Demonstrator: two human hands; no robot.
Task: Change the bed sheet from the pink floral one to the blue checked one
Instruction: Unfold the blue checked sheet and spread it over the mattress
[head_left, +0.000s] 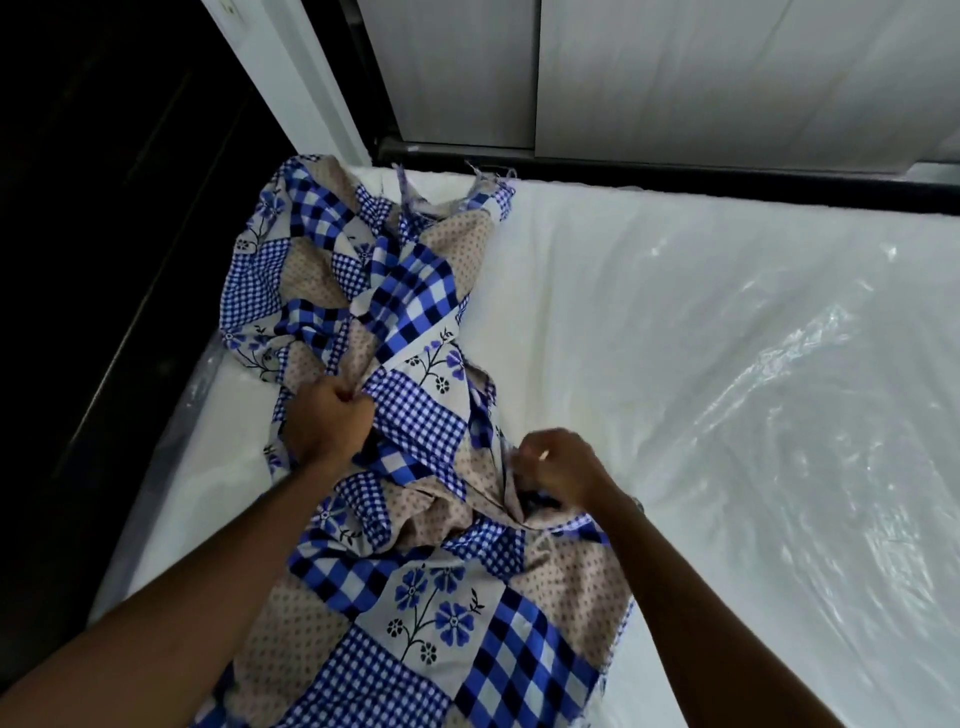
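Note:
The blue checked sheet lies bunched in a long crumpled strip down the left side of the bare white mattress, from the far corner to the near edge. It has blue gingham, plaid, flower and beige dotted patches. My left hand grips a fold of it in a fist near the strip's middle. My right hand pinches another fold a little to the right and nearer to me. No pink floral sheet is in view.
The mattress is wrapped in shiny clear plastic, wrinkled on the right. A dark bed frame rail runs along the far edge, with white cupboard doors behind it. A dark floor gap lies to the left.

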